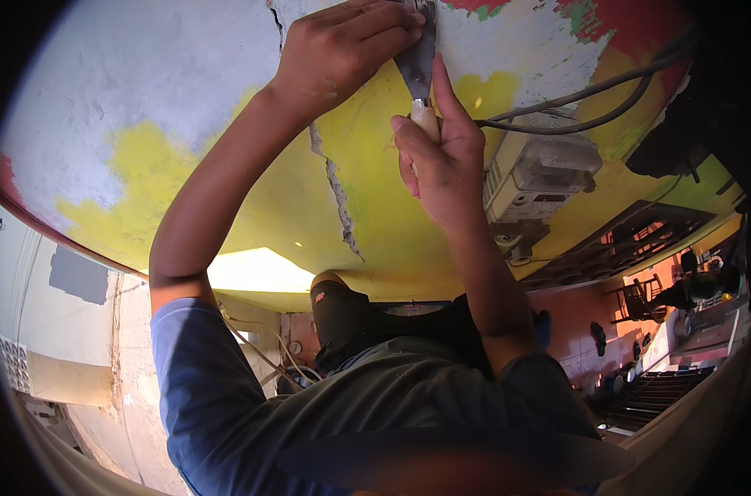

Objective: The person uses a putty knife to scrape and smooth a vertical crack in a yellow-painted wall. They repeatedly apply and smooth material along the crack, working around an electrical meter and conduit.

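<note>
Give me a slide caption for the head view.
Both hands, left hand and right hand, press a putty knife against a cracked, peeling wall.

- We saw warm daylight fall across the painted wall, brightest in a glaring patch low at centre.
- Fisheye bending curved every edge, and a black rim framed our view.
- Our lowest foreground was blurred and shadowed.

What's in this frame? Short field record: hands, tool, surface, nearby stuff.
left hand: raised, fingers pressed on the blade of the scraper
right hand: gripping the scraper's pale handle
surface: wall with flaking yellow, white, red and green paint
crack: runs down from under the left hand
nearby: grey meter box on the wall, cables above it
</note>
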Tool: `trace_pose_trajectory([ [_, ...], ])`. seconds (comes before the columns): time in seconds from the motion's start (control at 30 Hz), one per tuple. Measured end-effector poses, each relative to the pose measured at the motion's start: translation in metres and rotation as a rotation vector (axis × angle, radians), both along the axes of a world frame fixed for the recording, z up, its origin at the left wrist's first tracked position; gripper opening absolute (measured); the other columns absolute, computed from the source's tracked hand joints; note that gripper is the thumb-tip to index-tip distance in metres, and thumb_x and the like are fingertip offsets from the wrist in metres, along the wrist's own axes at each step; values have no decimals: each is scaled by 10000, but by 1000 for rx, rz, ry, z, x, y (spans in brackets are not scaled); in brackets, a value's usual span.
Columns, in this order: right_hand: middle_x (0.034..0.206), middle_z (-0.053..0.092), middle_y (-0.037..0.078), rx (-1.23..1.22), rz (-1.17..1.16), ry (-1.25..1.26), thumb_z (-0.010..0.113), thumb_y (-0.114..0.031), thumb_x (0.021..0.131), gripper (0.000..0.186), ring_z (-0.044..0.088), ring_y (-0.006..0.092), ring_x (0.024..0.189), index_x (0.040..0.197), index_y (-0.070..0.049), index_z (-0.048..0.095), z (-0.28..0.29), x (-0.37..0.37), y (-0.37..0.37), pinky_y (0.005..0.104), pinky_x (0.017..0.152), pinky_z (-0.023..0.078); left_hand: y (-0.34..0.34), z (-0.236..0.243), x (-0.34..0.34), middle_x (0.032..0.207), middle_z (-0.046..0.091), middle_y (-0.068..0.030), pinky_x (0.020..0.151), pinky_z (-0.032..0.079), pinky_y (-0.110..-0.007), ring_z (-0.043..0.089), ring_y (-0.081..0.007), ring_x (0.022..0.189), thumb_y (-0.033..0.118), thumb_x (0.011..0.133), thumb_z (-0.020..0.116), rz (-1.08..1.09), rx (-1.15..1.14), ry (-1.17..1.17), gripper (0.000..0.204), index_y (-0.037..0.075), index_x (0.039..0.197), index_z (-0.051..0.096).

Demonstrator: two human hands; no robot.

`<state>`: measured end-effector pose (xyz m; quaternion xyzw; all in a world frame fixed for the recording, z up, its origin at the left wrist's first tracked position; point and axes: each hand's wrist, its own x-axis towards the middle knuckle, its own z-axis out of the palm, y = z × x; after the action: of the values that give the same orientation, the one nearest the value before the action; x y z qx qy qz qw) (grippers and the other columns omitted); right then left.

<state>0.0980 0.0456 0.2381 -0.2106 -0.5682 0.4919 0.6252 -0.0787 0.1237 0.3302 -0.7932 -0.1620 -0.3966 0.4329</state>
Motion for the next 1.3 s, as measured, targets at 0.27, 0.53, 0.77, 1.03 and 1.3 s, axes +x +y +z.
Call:
trace_pose_trajectory([
  [0.27, 750, 510, -63, -8, -30, -72, 615, 42, 955, 757, 415, 1, 565, 1635, -55, 297, -10, 12, -3, 199, 495, 376, -3, -20, 2, 1107, 750, 2, 888, 636, -318, 748, -187, 1005, 84, 798, 715, -31, 77, 30, 149, 100, 942, 750],
  [0.53, 654, 467, -58, 24, -12, -19, 615, 28, 944, 789, 365, 14, 471, 1645, -71, 268, 4, 5, 14, 214, 420, 324, 7, -1, 8, 1087, 750, 53, 832, 638, -289, 751, -185, 1008, 102, 784, 721, -27, 179, -38, 153, 140, 928, 756],
  [0.77, 636, 438, -32, -33, 164, 73, 569, 37, 947, 825, 324, 27, 421, 1665, -83, 182, 4, 3, 8, 217, 382, 282, 1, 11, 2, 1053, 743, 66, 735, 633, -263, 749, -167, 1016, 99, 771, 730, -12, 183, 77, 176, 151, 937, 757],
  [1.03, 621, 478, -27, -30, 176, 122, 600, 10, 948, 849, 373, 41, 431, 1667, -95, 161, 4, 2, 14, 228, 382, 316, -9, 24, 5, 1057, 766, 21, 749, 644, -292, 756, -207, 988, 98, 746, 719, 31, 115, 143, 193, 98, 933, 766],
  [1.3, 640, 469, -23, -27, 225, 213, 594, 9, 937, 862, 348, 47, 425, 1670, -103, 155, 11, -3, 13, 232, 372, 300, -8, 41, 10, 977, 752, -57, 795, 641, -337, 758, -206, 903, 85, 786, 727, -55, 127, 151, 71, 69, 856, 721],
])
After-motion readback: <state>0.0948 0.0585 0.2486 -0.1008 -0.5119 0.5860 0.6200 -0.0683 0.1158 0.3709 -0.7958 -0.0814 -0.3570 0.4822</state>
